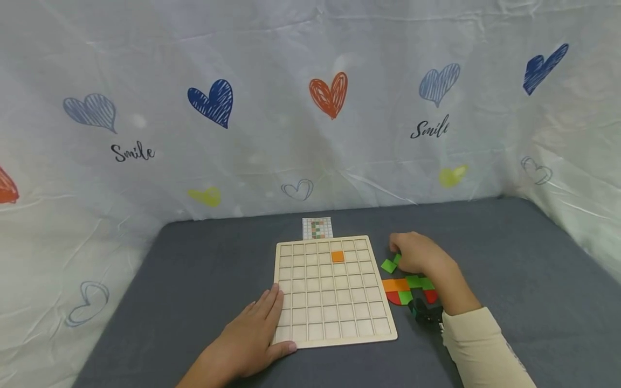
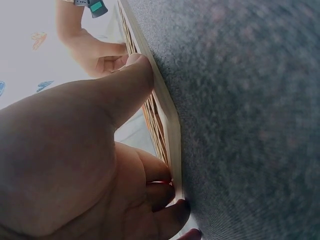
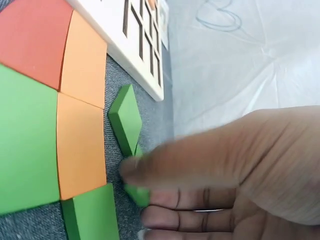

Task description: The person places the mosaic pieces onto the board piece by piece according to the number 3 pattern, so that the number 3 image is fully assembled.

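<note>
"While the left hand (image 1: pixel 254 335) lies along the left side of the board (image 1: pixel 329 297), thumb at its near corner, what occupies the right?"

"Just past the board's right edge, the right hand (image 1: pixel 422 254) curls over a green tile (image 3: pixel 137 196). Whether it grasps that tile cannot be told; the thumb is blurred."

"And the left, is it clasping anything?"

"No: outstretched fingers simply touch the board."

"Where might the right falter?"

"At the pickup. A green neighbour (image 1: pixel 388 265) lies right beside that tile, nearer the board, so a sweeping thumb could shove it."

"What of the forearm?"

"A dark device (image 1: pixel 423 312) sits under the right wrist, close to the red tiles (image 1: pixel 430 296) right of the board. Dragged low, it could scatter them."

"Could the board move?"

"Possibly. It lies flat on the gray table (image 1: pixel 213 269), an orange tile (image 1: pixel 337 257) in a cell toward its far edge. Too hard a push from the left would likely slide it into the orange pair (image 1: pixel 395 285), just beside its right edge."

"Farther out?"

"A printed card (image 1: pixel 317 228) lies at the board's far edge, contact unclear; a forward shift could push it away. Behind the board hangs a heart-printed curtain (image 1: pixel 271 151)."
</note>
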Available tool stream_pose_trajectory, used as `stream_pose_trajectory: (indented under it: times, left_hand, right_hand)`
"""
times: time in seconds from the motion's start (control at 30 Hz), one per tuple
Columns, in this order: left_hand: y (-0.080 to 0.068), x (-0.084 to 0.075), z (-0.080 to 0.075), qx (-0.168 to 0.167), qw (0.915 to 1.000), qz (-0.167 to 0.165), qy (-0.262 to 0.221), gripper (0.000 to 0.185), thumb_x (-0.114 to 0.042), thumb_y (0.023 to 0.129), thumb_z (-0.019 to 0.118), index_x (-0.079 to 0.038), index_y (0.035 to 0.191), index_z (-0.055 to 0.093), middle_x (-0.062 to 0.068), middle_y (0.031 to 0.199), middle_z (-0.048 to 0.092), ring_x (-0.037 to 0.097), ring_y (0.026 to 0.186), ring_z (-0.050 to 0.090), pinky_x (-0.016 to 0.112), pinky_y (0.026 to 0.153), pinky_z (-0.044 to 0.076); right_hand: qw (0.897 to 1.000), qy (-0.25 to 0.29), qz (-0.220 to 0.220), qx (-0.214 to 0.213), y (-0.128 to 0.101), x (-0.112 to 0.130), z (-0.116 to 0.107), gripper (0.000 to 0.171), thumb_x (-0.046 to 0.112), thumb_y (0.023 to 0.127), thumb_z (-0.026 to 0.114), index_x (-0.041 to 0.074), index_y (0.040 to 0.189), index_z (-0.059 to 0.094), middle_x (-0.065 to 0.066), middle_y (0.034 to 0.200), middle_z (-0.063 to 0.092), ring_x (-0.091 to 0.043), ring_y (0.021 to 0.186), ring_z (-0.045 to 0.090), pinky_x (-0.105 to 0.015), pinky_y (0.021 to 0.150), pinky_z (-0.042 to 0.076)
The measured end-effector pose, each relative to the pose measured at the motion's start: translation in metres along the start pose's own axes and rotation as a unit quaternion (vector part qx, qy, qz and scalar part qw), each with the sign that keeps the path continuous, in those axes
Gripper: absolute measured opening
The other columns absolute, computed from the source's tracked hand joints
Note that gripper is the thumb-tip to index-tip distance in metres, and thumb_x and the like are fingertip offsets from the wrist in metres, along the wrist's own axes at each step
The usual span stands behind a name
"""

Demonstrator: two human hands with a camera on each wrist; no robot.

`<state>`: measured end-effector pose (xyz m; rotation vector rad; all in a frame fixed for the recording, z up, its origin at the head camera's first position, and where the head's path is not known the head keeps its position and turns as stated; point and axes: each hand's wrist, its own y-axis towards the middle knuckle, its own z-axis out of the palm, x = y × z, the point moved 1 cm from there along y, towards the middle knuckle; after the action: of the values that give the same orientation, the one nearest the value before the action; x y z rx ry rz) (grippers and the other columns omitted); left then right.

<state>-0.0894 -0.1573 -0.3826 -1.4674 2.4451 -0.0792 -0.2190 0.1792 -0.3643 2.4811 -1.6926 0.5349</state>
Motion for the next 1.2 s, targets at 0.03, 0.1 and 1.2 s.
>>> stream_pose_trajectory:
  times: [0.03, 0.1, 1.2]
  left_hand:
    - [0.000, 0.000, 0.000, 0.000, 1.0000, 0.000, -0.001, 0.090, -0.065, 0.085, 0.037, -0.001, 0.144, 0.015, 0.014, 0.149, 0.010, 0.029, 0.134, 0.014, 0.049, 0.101, 0.025]
    - [0.000, 0.000, -0.001, 0.001, 1.0000, 0.002, -0.003, 0.090, -0.065, 0.085, 0.036, -0.001, 0.144, 0.015, 0.014, 0.148, 0.010, 0.029, 0.134, 0.014, 0.050, 0.101, 0.025]
    - [0.001, 0.001, 0.002, 0.000, 1.0000, 0.000, 0.002, 0.090, -0.066, 0.084, 0.036, -0.002, 0.144, 0.016, 0.014, 0.149, 0.010, 0.029, 0.134, 0.014, 0.049, 0.101, 0.025]
  right_hand:
    - [1.000, -0.001, 0.000, -0.001, 0.000, 0.000, 0.000, 0.020, -0.011, 0.072, 0.054, 0.006, 0.084, 0.053, -0.002, 0.073, 0.045, -0.018, 0.063, 0.039, -0.030, 0.055, 0.034]
    - [1.000, 0.006, -0.003, -0.001, 0.001, 0.000, -0.001, 0.019, -0.006, 0.073, 0.059, 0.006, 0.087, 0.054, -0.003, 0.078, 0.050, -0.018, 0.064, 0.042, -0.031, 0.057, 0.037]
    - [0.993, 0.051, -0.106, -0.020, 0.041, 0.049, 0.018, 0.023, -0.002, 0.071, 0.056, 0.015, 0.085, 0.061, 0.003, 0.079, 0.056, -0.014, 0.065, 0.045, -0.027, 0.054, 0.038]
